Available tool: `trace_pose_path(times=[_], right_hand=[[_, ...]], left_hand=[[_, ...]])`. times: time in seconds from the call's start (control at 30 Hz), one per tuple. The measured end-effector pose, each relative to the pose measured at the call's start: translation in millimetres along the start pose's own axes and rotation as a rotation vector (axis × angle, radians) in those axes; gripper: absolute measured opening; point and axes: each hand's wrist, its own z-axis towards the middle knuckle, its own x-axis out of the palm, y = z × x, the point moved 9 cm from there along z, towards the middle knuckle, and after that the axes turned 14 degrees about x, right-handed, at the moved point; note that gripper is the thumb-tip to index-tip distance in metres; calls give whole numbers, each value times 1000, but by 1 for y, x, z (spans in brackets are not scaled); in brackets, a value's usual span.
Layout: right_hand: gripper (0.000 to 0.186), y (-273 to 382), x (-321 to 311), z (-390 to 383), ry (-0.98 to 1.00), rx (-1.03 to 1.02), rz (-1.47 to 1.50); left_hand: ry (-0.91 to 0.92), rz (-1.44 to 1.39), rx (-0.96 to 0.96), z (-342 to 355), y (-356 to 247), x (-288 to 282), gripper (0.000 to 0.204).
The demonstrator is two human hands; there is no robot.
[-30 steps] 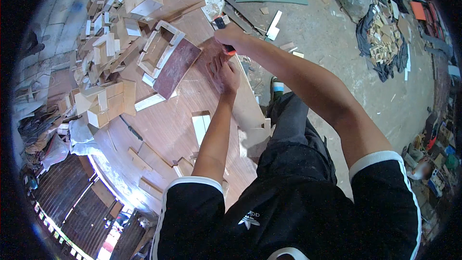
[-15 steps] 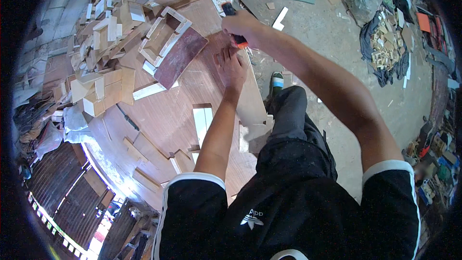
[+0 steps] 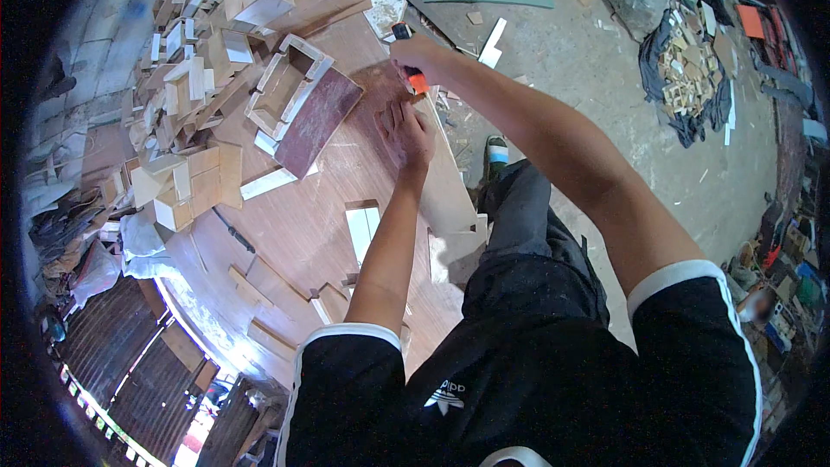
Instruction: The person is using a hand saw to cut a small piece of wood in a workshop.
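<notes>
My right hand is closed around a tool with a black and orange handle at the table's far right edge. Its working end is hidden, so its exact kind cannot be made out. Just nearer to me, my left hand lies on a brown wooden board, fingers stretched out and spread. A pale board strip runs along the table edge beside my left wrist. Left of my hands, an open wooden box frame stands beside a dark reddish panel.
Wooden boxes and offcuts crowd the table's left side. A slim dark-handled tool and a white-topped block lie on the tabletop. Right of the table, the floor holds a green strip and a dark sack of wood scraps.
The view has shifted slightly. My right hand, still around the tool, has come a little nearer my left hand, which stays spread on the board.
</notes>
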Motion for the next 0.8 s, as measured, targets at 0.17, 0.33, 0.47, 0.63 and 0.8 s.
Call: trace_pose_path(times=[0.17,0.33,0.47,0.63,0.8], right_hand=[[21,2,-2,3,-37,0,-100],[7,21,8,-56,42,-83,19],[8,33,5,-105,45,-34,27],[9,52,5,-142,64,-55,-17],[11,57,27,-140,77,-94,-78]], left_hand=[[-61,-5,18,0,-1,-4,27],[72,67,-15,0,2,4,34],[91,22,-21,-2,0,4,39],[117,40,-54,-4,5,9,39],[224,82,-40,-7,5,17,38]])
